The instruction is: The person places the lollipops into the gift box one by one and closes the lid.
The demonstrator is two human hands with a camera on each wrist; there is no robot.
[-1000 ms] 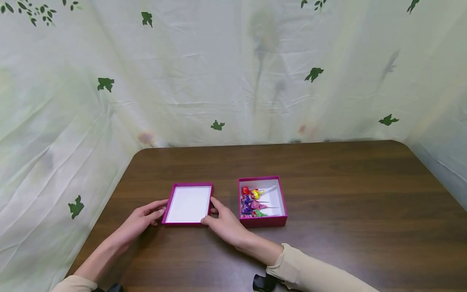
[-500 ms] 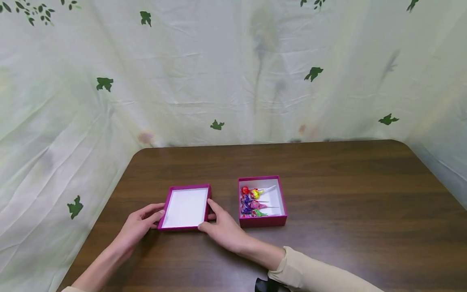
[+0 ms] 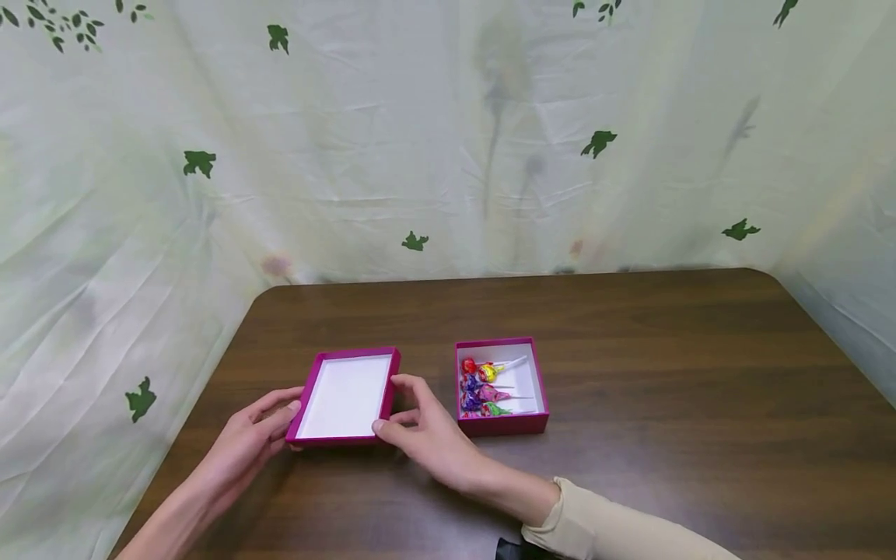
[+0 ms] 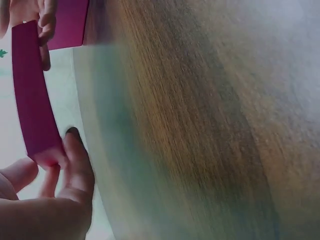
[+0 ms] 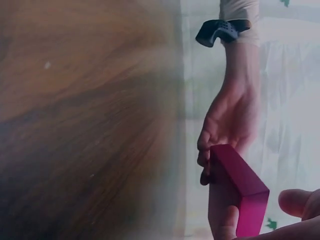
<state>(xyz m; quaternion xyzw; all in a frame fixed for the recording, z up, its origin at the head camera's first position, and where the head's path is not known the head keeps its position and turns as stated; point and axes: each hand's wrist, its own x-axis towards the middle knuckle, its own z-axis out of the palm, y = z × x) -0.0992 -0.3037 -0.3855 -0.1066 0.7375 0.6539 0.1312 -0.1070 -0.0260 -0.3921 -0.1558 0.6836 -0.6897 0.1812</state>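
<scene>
A magenta box lid (image 3: 344, 397) with a white inside is held between both hands, inside facing up, left of centre in the head view. My left hand (image 3: 252, 435) grips its left side, thumb at the rim and fingers underneath. At the lid's right side, my right hand (image 3: 437, 439) pinches the near corner, thumb on the front edge. In the left wrist view a gap shows between the lid (image 4: 34, 95) and the table. Right of my right hand stands the matching open box (image 3: 505, 425), with several wrapped lollipops (image 3: 491, 373) lying along its left part.
The brown wooden table (image 3: 665, 373) reaches back to a pale curtain (image 3: 448, 140) with green leaf shapes, which also hangs along the left and right sides. A black strapped device (image 3: 514, 549) sits at my right wrist, by the beige sleeve (image 3: 602, 521).
Both hands have carried the lid leftward and a little toward me, and it now looks raised and slightly turned. The box of lollipops has stayed in place.
</scene>
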